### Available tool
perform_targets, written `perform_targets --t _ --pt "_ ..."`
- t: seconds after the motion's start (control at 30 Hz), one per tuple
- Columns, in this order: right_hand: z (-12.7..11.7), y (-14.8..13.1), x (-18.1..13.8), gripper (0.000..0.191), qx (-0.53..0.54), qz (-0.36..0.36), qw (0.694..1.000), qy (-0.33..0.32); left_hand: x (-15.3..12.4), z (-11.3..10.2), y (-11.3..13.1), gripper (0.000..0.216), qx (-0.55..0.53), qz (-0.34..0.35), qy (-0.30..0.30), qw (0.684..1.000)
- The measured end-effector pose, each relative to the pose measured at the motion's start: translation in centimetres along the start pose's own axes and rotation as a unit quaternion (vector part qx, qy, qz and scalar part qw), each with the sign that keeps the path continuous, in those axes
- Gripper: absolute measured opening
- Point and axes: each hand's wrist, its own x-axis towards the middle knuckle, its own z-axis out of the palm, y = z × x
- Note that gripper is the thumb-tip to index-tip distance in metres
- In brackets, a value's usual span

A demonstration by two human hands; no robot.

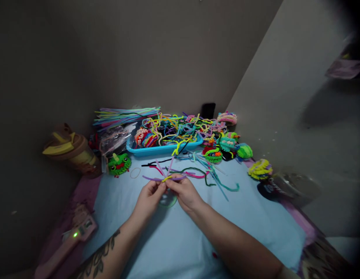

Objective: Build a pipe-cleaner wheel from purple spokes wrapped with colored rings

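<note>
Both hands meet above the middle of the blue cloth. My left hand (151, 193) pinches a small bundle of pipe cleaners, mostly purple (151, 178) with a short yellow piece (167, 178) at the crossing. From the other side, my right hand (186, 192) has its thumb and fingers closed on the same bundle. Pale lilac ends stick up from between the fingertips. Below the hands lies a round, clear greenish object (167, 199), partly covered by the fingers. Loose pipe cleaners in teal (217, 180), dark green, pink and black lie just beyond.
A blue tray (165, 150) heaped with tangled pipe cleaners stands at the back. Straight pipe cleaners (124, 116) lie behind left. A green fuzzy figure (119, 164) and brown cup (78, 151) are left, several fuzzy figures (227, 142) right. A power strip (78, 232) lies front left.
</note>
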Motion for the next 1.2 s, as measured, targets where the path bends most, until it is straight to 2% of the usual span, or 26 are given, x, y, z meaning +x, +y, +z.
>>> perform_targets --t 0.4,0.6,0.73,0.93,1.2 --pt "0.3 0.5 -0.3 0.016 -0.028 -0.057 0.998 0.023 -0.2 0.1 -0.9 0.026 -0.023 0.008 0.015 1.000" --pt "0.7 0.7 -0.5 0.018 -0.021 -0.072 0.996 0.058 -0.3 0.2 -0.7 0.015 -0.009 0.026 0.041 0.999" --pt "0.7 0.8 -0.5 0.015 -0.019 -0.087 0.995 0.049 -0.4 0.2 -0.7 0.016 0.003 0.018 0.045 0.999" --pt "1.0 0.6 -0.7 0.015 -0.033 -0.083 0.995 0.047 -0.6 0.3 -0.5 0.023 0.003 0.005 0.055 0.998" --pt "1.1 0.8 -0.7 0.014 -0.034 -0.070 0.996 0.049 -0.8 0.4 -0.3 0.021 0.000 0.004 0.046 0.999"
